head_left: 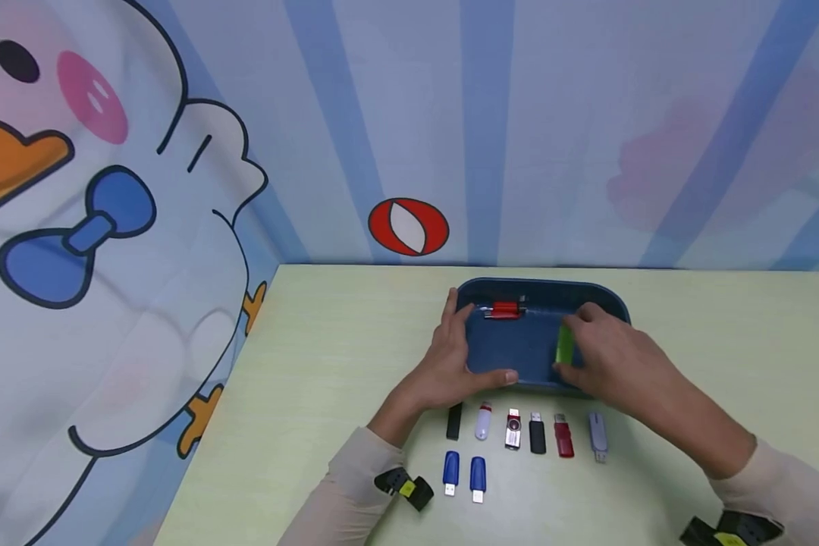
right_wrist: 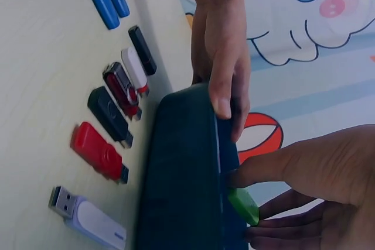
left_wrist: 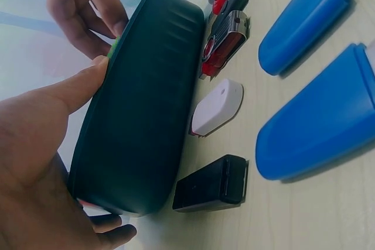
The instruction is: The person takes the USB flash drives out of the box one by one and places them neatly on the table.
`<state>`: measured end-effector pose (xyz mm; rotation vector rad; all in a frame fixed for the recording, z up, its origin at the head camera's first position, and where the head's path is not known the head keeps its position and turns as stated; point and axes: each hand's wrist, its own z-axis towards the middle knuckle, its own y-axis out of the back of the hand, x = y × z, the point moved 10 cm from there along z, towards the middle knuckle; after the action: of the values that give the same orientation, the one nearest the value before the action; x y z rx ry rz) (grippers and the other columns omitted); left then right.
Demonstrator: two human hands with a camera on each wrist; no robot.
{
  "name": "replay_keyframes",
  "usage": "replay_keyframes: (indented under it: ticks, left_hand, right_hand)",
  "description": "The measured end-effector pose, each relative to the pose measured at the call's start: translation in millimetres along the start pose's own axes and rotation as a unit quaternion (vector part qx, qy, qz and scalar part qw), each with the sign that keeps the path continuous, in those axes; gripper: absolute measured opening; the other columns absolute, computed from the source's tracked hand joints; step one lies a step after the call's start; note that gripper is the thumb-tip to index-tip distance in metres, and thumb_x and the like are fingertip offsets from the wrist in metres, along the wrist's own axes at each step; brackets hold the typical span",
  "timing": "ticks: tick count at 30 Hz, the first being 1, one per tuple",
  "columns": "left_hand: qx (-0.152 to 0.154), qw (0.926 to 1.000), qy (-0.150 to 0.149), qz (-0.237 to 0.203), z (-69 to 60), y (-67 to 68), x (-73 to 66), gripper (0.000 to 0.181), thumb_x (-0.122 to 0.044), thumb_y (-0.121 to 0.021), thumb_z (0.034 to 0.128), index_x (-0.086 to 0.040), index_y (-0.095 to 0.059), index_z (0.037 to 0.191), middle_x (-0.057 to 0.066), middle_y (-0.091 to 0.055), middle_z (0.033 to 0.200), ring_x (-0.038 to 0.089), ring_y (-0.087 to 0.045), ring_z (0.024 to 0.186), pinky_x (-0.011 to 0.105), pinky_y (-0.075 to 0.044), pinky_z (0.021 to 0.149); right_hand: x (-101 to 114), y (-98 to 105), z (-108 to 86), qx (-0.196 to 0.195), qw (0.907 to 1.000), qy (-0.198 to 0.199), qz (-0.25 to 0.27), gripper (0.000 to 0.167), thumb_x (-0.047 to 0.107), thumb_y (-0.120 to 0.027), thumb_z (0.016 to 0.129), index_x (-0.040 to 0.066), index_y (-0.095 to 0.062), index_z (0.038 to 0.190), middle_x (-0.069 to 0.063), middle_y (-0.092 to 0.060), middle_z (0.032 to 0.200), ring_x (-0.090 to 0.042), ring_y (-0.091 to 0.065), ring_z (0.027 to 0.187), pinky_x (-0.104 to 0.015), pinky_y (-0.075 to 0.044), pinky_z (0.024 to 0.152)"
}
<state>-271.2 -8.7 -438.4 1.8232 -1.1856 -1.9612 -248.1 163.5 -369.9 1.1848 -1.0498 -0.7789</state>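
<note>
A person in pale sleeves is pinching a bright green, flat slab-shaped stick (head_left: 564,346) between the thumb and fingers of the right hand (head_left: 613,355), holding it within the right part of a dark blue, round-cornered rectangular tray (head_left: 512,347). The left hand (head_left: 442,365) is spreading wide at the tray's left end, its thumb resting on the near rim. Two red USB sticks with metal plugs (head_left: 505,308) are lying side by side in the tray's far left part.

In front of the tray, six sticks are forming a row on the pale wood-grain table (head_left: 355,341): from the left, a slim black stick (head_left: 454,423), a white stick with a red end (head_left: 483,422), a silver-and-red swivel USB stick (head_left: 513,431), a black USB stick (head_left: 537,436), a red USB stick (head_left: 564,440) and a pale lavender USB stick (head_left: 597,434). Nearer the person, two blue USB sticks (head_left: 451,469) are lying side by side. A cartoon duck (head_left: 143,258) is filling the backdrop's left side.
</note>
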Motion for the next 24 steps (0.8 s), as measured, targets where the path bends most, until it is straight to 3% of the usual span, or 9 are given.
replay_keyframes:
  ticks: [7, 18, 24]
  left_hand:
    - [0.004, 1.0000, 0.007, 0.001, 0.1, -0.2, 1.7, 0.118, -0.054, -0.082, 0.0869, -0.011, -0.011, 0.170, -0.001, 0.019, 0.179, 0.038, -0.009, 0.165, 0.064, -0.031, 0.125]
    - [0.003, 1.0000, 0.001, 0.001, -1.6, 0.6, -1.8, 0.118, -0.054, -0.082, 0.0866, -0.011, -0.010, 0.170, 0.000, 0.019, 0.179, 0.037, -0.007, 0.166, 0.065, -0.030, 0.125]
    - [0.001, 1.0000, 0.003, 0.003, -1.3, -0.5, -1.2, 0.118, -0.054, -0.082, 0.0867, -0.011, -0.010, 0.170, 0.001, 0.018, 0.179, 0.037, -0.009, 0.166, 0.065, -0.031, 0.125]
  right_hand:
    - [12.7, 6.8, -8.4, -0.003, 0.9997, -0.002, 0.022, 0.069, 0.031, -0.091, 0.085, -0.007, -0.066, 0.136, -0.031, -0.063, 0.132, -0.036, -0.071, 0.098, -0.052, -0.064, 0.077]
    - [29.9, 8.5, -21.0, -0.009, 0.9992, 0.010, 0.038, 0.068, 0.033, -0.092, 0.083, -0.001, -0.068, 0.136, -0.026, -0.065, 0.132, -0.034, -0.073, 0.098, -0.050, -0.065, 0.075]
    - [36.4, 1.5, -26.6, 0.009, 0.9984, 0.001, 0.055, 0.067, 0.034, -0.090, 0.084, 0.002, -0.067, 0.138, -0.023, -0.063, 0.134, -0.033, -0.072, 0.099, -0.050, -0.065, 0.076]
